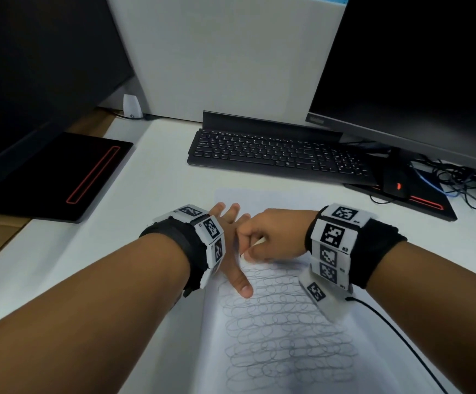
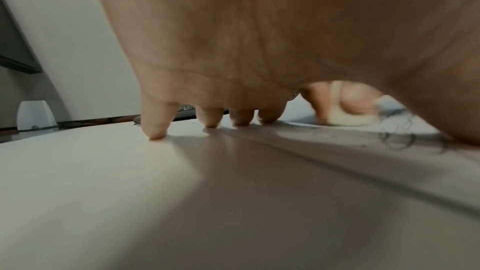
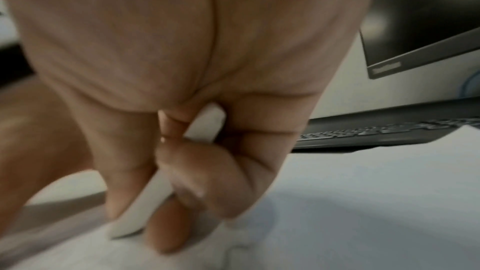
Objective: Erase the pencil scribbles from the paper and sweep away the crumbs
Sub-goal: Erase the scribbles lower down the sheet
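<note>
Right hand (image 1: 271,234) grip: curled tight around a white eraser (image 3: 145,210), pressed to the paper (image 1: 273,336).
Left hand (image 1: 231,251) grip: fingers spread flat, pinning the paper.
Writing: pencil scribbles (image 1: 282,322); monitor (image 1: 418,66) logo unreadable.

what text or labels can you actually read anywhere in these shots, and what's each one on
No text reads clearly enough to quote.
Monitor bezel logo: blurred in both the head and right wrist views.
Keyboard key legends: too small.
Wristband markers: black-and-white code squares with tiny unreadable tags beside them.
Paper: only looping pencil scribbles, no words.
</note>
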Demonstrator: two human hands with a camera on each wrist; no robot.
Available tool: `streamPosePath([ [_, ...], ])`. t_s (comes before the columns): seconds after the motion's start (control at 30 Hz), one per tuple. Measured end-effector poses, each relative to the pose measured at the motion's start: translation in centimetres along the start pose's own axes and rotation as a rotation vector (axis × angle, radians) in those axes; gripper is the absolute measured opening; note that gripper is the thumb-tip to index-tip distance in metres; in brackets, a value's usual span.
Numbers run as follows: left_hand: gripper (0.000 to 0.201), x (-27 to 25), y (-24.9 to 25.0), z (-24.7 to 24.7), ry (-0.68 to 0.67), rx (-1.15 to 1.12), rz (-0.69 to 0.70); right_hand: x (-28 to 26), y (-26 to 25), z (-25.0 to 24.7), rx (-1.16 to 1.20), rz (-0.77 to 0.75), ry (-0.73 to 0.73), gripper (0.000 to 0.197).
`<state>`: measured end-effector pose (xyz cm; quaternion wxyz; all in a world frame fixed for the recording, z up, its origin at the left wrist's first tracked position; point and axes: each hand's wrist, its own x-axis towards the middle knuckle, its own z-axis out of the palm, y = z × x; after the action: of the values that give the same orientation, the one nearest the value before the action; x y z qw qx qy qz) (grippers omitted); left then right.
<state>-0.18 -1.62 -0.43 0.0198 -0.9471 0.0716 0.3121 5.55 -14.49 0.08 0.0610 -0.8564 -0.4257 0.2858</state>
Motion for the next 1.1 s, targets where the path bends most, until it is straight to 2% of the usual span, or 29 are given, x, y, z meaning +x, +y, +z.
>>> streamPosePath([
  [0.1, 0.128, 0.4, -0.4, 0.3, 0.004, -0.062, -0.033, 0.2, 0.4, -0.3, 0.004, 0.03, 0.1, 0.008],
  [0.23, 0.124, 0.3, -0.2, 0.2, -0.002, -0.011, -0.01, 0.0, -0.2, 0.5, -0.001, -0.023, 0.013, 0.004],
  [0.37, 0.135, 0.7, -0.5, 0.6, 0.037, -0.069, -0.038, 0.1, 0.9, -0.5, 0.023, 0.069, 0.114, 0.009],
  [0.53, 0.132, 1.1, -0.7, 0.7, 0.022, -0.05, -0.028, -0.1, 0.0, -0.3, 0.01, 0.021, -0.041, 0.007],
  [0.67, 0.136, 0.9, -0.6, 0.7, 0.036, -0.067, -0.042, -0.2, 1.0, -0.9, -0.013, 0.076, 0.09, 0.003],
  [0.83, 0.138, 1.2, -0.7, 0.7, 0.022, -0.045, -0.042, -0.5, 0.3, -0.2, -0.008, 0.006, -0.044, 0.002],
  [0.97, 0.136, 0.9, -0.5, 0.6, 0.022, -0.061, -0.049, -0.3, 1.0, -0.7, -0.01, 0.054, 0.081, 0.009],
  [1.1, 0.137, 1.0, -0.5, 0.5, 0.018, -0.062, -0.05, -0.4, 0.5, -0.1, -0.021, 0.008, -0.034, 0.005],
])
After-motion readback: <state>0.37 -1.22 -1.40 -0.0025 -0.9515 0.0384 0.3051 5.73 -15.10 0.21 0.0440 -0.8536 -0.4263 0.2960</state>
